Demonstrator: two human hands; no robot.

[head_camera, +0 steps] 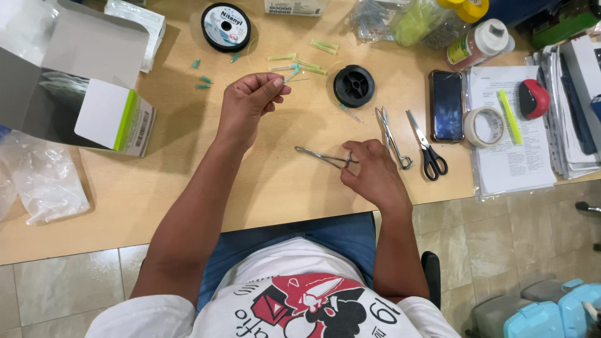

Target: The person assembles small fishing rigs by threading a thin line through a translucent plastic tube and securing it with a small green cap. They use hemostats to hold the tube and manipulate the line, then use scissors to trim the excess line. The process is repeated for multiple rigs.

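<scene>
1. The left hand [250, 100] is pinching a small teal-capped needle piece [292, 72] between thumb and forefinger, the other fingers curling in, far on the wooden table [275, 188].
2. The right hand [372, 172] is closing its fingers round the handles of metal forceps [322, 156], which are lying flat, tips pointing left.
3. A second pair of forceps [391, 138] and black-handled scissors [427, 147] are lying just right of that hand.
4. A black spool [354, 86] is sitting far of it.

Both bare forearms reach up from the bottom of the frame. The left hand [250, 100], upper middle, is loosely fisted with thumb and forefinger pinched together. The right hand [370, 172], at centre, is curled palm-down, fingers bent inward to the left.
</scene>
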